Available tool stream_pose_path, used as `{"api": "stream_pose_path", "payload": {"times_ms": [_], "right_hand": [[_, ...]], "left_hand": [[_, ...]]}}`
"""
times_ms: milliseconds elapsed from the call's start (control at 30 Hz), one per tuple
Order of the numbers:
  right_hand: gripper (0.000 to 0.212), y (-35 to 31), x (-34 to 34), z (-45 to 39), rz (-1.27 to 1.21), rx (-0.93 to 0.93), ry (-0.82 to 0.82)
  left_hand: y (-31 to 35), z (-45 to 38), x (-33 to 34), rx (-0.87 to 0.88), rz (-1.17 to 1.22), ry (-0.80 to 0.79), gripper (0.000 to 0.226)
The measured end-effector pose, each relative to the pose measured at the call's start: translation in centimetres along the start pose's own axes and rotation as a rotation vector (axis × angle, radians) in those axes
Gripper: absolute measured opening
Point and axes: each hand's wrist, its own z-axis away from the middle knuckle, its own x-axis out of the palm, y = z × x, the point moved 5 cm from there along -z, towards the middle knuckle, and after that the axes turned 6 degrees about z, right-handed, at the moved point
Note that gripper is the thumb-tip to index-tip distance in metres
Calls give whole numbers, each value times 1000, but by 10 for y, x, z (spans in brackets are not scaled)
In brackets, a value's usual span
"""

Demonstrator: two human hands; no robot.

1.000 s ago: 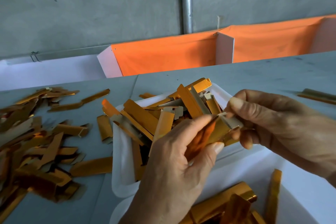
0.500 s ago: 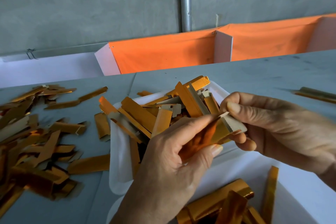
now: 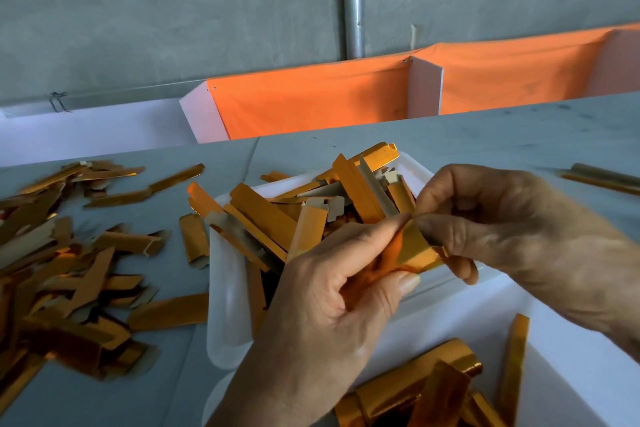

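Both my hands hold one gold foil card strip above a white tray. My left hand pinches the strip's lower end between thumb and forefinger. My right hand pinches its upper end from the right, and the strip is bent between the two. The tray is heaped with several flat gold strips, some showing their grey backs.
A loose pile of gold strips covers the grey table at the left. A second white tray at the bottom right holds folded gold pieces. Another strip lies far right. An orange cloth bin stands behind the table.
The strip's grey end flap, sticking out a second ago, is now folded in under my right fingers. Both hands have stayed over the tray.
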Motion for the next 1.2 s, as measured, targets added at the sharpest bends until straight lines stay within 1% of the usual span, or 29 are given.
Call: {"api": "stream_pose_path", "payload": {"times_ms": [33, 67, 167, 233, 300, 367, 467, 567, 633, 700, 733, 767, 833, 900, 967, 1100, 1200], "right_hand": [[3, 2, 1, 0, -55, 6, -5], [9, 5, 1, 0, -131, 16, -26], [22, 8, 0, 1, -397, 29, -162], [34, 8, -1, 2, -429, 25, -244], [37, 7, -2, 3, -364, 9, -269], [36, 5, -2, 2, -277, -13, -240], [35, 5, -1, 2, -231, 6, -196], [22, 2, 2, 2, -187, 35, -164], [13, 3, 3, 2, -68, 49, -102], [11, 5, 4, 3, 56, 51, -19], [11, 5, 4, 3, 76, 46, 0], [10, 5, 5, 4, 43, 43, -4], [6, 6, 6, 4, -182, 78, -93], [21, 9, 5, 3, -434, 143, -212], [35, 15, 5, 3, -572, 189, -276], [39, 21, 9, 3, -670, 236, -267], [38, 20, 14, 3, -617, 240, -259]], "left_hand": [[0, -1, 0, -1, 4, 6, 42], [0, -1, -1, -5, 9, 9, 42], [-1, 0, -3, -16, 44, 15, 40], [-2, 1, -5, -25, 56, 23, 38], [-1, 1, -6, -19, 53, 21, 39], [-1, 1, -5, -15, 54, 20, 39], [-1, 1, -5, -1, 34, 26, 40], [-2, 0, -4, 8, -1, 34, 43], [-2, 0, -2, 9, -52, 26, 44], [-2, 0, -2, 11, -113, 27, 45], [-2, 0, -2, 7, -126, 35, 45], [-1, 0, -2, 5, -126, 42, 45], [0, 0, -3, 3, -116, 51, 44], [0, 0, -4, 1, -104, 63, 43], [0, 0, -5, 3, -92, 68, 43], [0, -1, -3, 7, -111, 38, 43], [2, -1, -2, 33, -147, 25, 44]]}}
